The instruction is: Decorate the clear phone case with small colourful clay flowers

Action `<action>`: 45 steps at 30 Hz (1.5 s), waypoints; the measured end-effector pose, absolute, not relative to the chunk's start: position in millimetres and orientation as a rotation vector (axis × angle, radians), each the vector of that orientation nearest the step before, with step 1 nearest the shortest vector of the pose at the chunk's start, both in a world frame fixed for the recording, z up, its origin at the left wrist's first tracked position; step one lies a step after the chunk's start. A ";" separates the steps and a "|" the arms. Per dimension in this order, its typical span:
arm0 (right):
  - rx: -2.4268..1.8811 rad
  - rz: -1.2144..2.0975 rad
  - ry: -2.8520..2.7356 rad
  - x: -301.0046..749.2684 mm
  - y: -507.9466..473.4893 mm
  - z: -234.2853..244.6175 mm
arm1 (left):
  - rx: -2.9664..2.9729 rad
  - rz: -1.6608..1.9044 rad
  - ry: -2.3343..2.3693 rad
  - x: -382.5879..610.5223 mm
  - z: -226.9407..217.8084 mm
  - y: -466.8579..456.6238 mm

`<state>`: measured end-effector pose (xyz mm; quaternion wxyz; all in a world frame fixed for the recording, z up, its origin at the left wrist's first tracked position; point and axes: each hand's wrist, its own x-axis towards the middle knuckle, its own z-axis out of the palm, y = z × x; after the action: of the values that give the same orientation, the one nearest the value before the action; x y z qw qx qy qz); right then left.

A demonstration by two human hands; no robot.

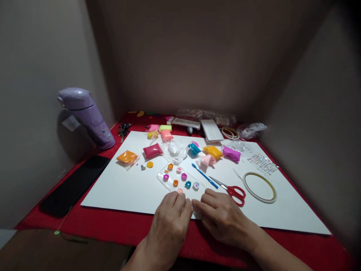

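My left hand (172,220) and my right hand (222,217) rest close together at the front edge of a white board (121,195). Fingers on both are curled and closed, with a small, shiny, clear bit between the fingertips that is too hidden to name. Just beyond them lies a clear phone case (161,177), its near end covered by my hands. Small clay flowers sit on it, among them a purple flower (184,176), a teal flower (188,184), an orange flower (175,183) and a white flower (196,185).
Right of the case lie a blue modelling tool (205,176), red-handled scissors (236,194), a tape roll (273,195) and a rhinestone sheet (263,163). Several clay packets, including a crimson packet (152,151), lie behind. A phone (75,186) and a purple bottle (90,118) stand left.
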<state>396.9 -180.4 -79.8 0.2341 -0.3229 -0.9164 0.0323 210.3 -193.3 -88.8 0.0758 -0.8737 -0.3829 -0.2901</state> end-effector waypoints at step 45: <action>-0.895 0.133 -2.498 397.8 -180.8 -81.5 | -2.624 -0.886 -1.125 209.2 -91.2 -193.4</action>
<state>397.8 -180.8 -81.5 0.2401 -0.3270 -0.9127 0.0487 209.2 -193.4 -91.2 0.0760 -0.8752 -0.3753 -0.2956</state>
